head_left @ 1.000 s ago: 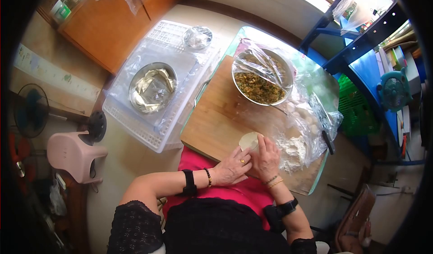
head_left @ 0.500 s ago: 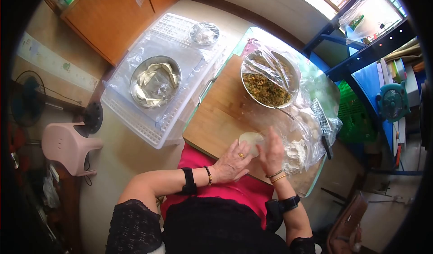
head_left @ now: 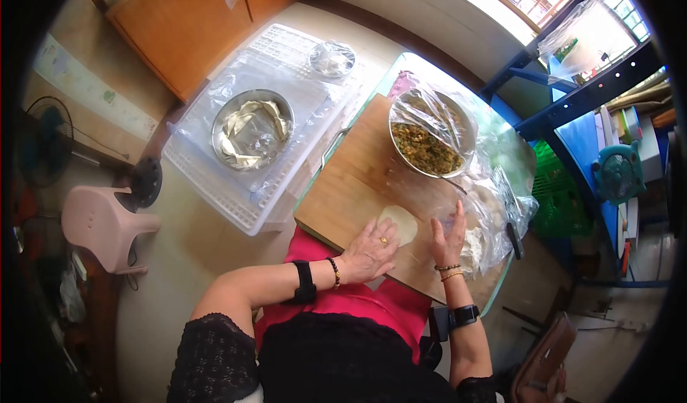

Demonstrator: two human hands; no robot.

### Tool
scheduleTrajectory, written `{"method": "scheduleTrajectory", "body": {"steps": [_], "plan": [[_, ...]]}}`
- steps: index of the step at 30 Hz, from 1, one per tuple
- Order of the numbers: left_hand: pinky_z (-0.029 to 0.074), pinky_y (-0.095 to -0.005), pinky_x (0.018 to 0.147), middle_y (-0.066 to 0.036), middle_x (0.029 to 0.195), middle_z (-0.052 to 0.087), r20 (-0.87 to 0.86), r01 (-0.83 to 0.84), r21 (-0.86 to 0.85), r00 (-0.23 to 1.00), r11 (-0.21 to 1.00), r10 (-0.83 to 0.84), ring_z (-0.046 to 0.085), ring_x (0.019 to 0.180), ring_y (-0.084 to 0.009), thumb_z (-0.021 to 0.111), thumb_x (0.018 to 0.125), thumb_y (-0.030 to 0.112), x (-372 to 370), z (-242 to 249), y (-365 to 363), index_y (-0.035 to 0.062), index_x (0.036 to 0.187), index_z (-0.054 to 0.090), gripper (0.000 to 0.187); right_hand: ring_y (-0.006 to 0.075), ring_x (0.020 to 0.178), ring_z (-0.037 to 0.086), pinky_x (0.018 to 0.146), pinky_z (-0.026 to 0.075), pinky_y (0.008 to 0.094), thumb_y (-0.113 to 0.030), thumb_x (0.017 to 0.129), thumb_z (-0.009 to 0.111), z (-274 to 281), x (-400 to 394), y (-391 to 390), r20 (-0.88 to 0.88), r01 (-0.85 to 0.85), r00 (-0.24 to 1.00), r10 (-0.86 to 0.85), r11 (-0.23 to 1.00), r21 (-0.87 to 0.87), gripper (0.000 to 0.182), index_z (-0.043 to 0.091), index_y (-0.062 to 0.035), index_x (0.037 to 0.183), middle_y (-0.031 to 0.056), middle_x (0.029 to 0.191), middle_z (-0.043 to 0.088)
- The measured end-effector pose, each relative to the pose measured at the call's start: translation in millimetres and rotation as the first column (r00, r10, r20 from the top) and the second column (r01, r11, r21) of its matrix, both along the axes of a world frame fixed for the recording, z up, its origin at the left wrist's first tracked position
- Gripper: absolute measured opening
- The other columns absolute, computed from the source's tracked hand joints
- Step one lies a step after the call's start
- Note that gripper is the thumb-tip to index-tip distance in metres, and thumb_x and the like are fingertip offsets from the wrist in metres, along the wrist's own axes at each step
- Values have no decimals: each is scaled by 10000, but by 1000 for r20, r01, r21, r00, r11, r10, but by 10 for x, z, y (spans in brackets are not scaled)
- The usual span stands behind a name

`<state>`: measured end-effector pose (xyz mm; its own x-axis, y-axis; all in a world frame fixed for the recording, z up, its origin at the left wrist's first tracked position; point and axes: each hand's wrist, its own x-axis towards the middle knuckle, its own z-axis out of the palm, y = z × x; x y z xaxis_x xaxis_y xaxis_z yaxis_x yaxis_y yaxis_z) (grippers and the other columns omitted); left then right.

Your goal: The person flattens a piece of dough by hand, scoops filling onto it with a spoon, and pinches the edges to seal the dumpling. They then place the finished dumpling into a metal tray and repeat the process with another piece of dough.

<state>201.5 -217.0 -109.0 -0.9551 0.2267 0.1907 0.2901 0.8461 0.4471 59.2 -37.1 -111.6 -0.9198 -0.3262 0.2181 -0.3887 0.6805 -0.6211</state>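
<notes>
On the wooden board (head_left: 336, 195) lies a thin round dough wrapper (head_left: 402, 224), pale and flat. My left hand (head_left: 369, 253) rests flat with its fingers over the wrapper's near left edge. Just right of the wrapper, my right hand (head_left: 449, 238) is raised on its side with the fingers stretched out and apart from the dough. A metal bowl of chopped filling (head_left: 429, 145), partly under plastic film, stands at the board's far right. White flour (head_left: 472, 251) is heaped beyond my right hand, partly beneath plastic.
Left of the board, a round metal pan (head_left: 217, 149) holds several folded dumplings (head_left: 247, 161) on a white plastic crate (head_left: 247, 217). A small film-covered bowl (head_left: 332, 60) sits behind it. A dark-handled tool (head_left: 514, 240) lies at the right edge. A pink stool (head_left: 100, 224) stands left.
My right hand has moved right, away from the wrapper, uncovering more of it. My left hand stays at the wrapper's edge. The view has shifted slightly.
</notes>
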Motion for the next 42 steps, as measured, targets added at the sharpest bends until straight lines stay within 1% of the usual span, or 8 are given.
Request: {"method": "scheduleTrajectory", "body": {"steps": [5, 8, 19, 25, 33, 37, 40, 42], "plan": [[233, -551, 1129, -245, 1424, 380, -6, 120, 48, 993, 992, -119, 304, 1379, -395, 681, 813, 373, 36, -83, 157, -7, 1277, 498, 627, 341, 1091, 539, 937, 430, 431, -174, 823, 703, 136, 312, -30, -40, -167, 985, 168, 986, 13, 742, 342, -22, 1453, 199, 1194, 546], [230, -553, 1132, -243, 1430, 375, 45, 154, 32, 987, 988, -156, 312, 1379, -388, 669, 821, 379, 67, -28, 145, -6, 1283, 493, 626, 375, 1139, 513, 961, 392, 463, -276, 815, 708, 16, 537, -138, -135, -159, 964, 228, 905, 394, 765, 350, -27, 1444, 208, 1250, 535], [217, -551, 1137, -214, 1386, 422, 15, 19, 14, 1000, 1000, -19, 348, 1357, -365, 636, 841, 402, 136, 43, 34, 4, 1265, 502, 597, 374, 1116, 534, 959, 432, 448, -205, 814, 713, -31, 135, -11, 19, -56, 998, 56, 998, 2, 740, 354, 13, 1423, 223, 1245, 532], [201, -553, 1140, -218, 1347, 447, 60, 55, -73, 997, 996, -50, 340, 1352, -375, 632, 848, 421, 108, -10, -44, -7, 1276, 502, 619, 384, 1126, 538, 927, 415, 485, -226, 818, 700, -63, 438, -336, -174, -182, 955, 240, 938, 296, 719, 376, -1, 1419, 214, 1253, 535], [229, -553, 1124, -214, 1309, 455, 40, -81, -45, 996, 996, 83, 344, 1317, -387, 636, 846, 430, 4, 10, -66, -19, 1246, 540, 609, 351, 1088, 560, 897, 471, 411, -177, 811, 726, -77, 80, -62, 6, 6, 1000, -6, 1000, -5, 749, 343, -3, 1431, 234, 1245, 526], [226, -557, 1124, -214, 1310, 455, 87, -9, -49, 996, 999, 13, 340, 1323, -382, 629, 853, 422, 13, 59, -38, -18, 1255, 533, 604, 366, 1051, 534, 891, 436, 439, -234, 830, 699, 110, 384, -206, 2, -130, 991, 130, 991, -41, 764, 318, -24, 1458, 215, 1157, 531], [226, -559, 1124, -214, 1310, 455, 110, 6, -73, 994, 997, 2, 343, 1324, -377, 622, 859, 417, 21, 58, -57, -12, 1265, 522, 599, 355, 1139, 508, 944, 371, 494, -324, 835, 677, 35, 580, -322, -102, -196, 964, 245, 915, 352, 759, 337, -41, 1452, 214, 1228, 530], [229, -563, 1121, -211, 1312, 457, 64, 5, -98, 998, 995, 1, 336, 1332, -376, 622, 860, 408, 52, 22, -108, -4, 1272, 511, 593, 356, 1145, 506, 944, 370, 495, -351, 828, 683, -82, 399, -335, -98, -134, 980, 171, 943, 305, 762, 352, -39, 1439, 210, 1231, 532]]}}
